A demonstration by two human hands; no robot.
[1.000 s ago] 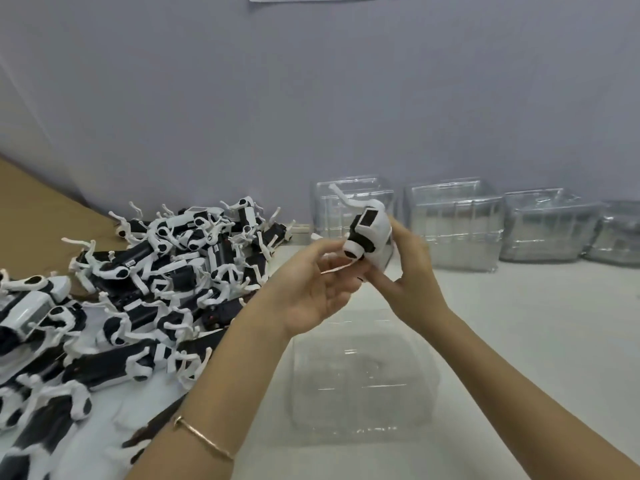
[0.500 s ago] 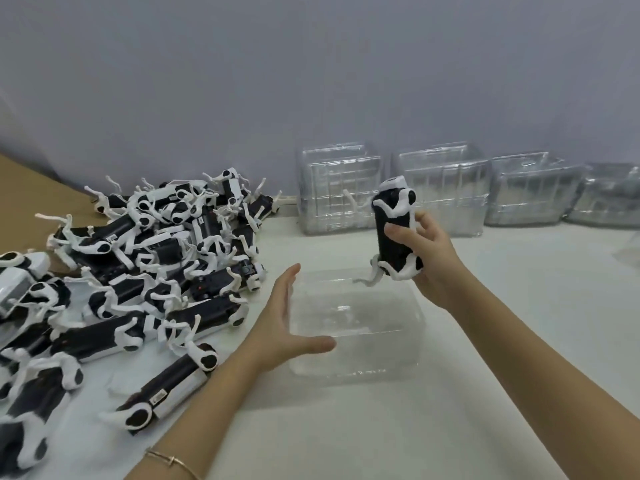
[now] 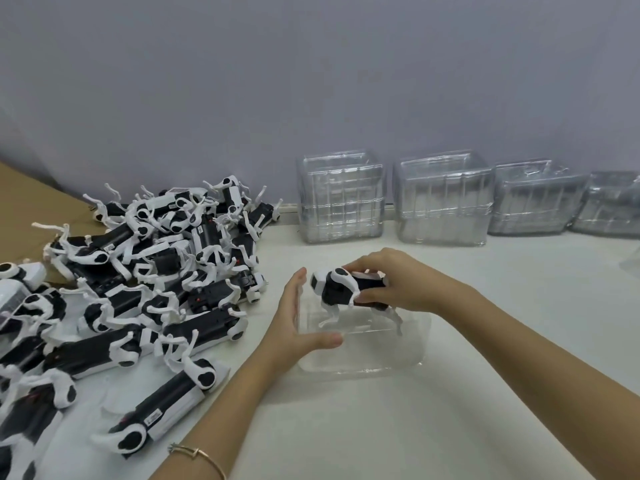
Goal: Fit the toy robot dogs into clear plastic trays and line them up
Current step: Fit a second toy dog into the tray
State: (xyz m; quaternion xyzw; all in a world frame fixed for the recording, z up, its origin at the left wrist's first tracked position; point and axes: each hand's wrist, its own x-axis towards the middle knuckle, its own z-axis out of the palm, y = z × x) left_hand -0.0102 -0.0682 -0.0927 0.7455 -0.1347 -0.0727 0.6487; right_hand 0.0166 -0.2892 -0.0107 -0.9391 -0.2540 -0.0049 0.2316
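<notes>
Toy dog point(image 3: 349, 289) swung from upright to level, legs now inside clear tray point(image 3: 381, 355) on counter point(image 3: 450, 410). Right grip point(image 3: 398, 282) curled round dog's body. Left grip point(image 3: 294, 327) flat, fingers straight, against tray's left wall.

A table point(image 3: 467, 427) fills the lower half of the frame, with a wall point(image 3: 311, 81) behind it. A heap of toy dogs point(image 3: 156, 271) covers the left side of the table, reaching from the lower left corner back to the wall. Cardboard point(image 3: 20, 192) lies at the far left edge, behind the heap. Four stacks of trays point(image 3: 341, 199) stand side by side along the wall at the upper right. One tray point(image 3: 363, 358) sits alone in the middle of the frame, right of the heap and in front of the stacks. The left hand point(image 3: 294, 327) rests against its left side. The right hand point(image 3: 398, 282) holds a toy dog point(image 3: 346, 289) over the tray, legs down inside it.
</notes>
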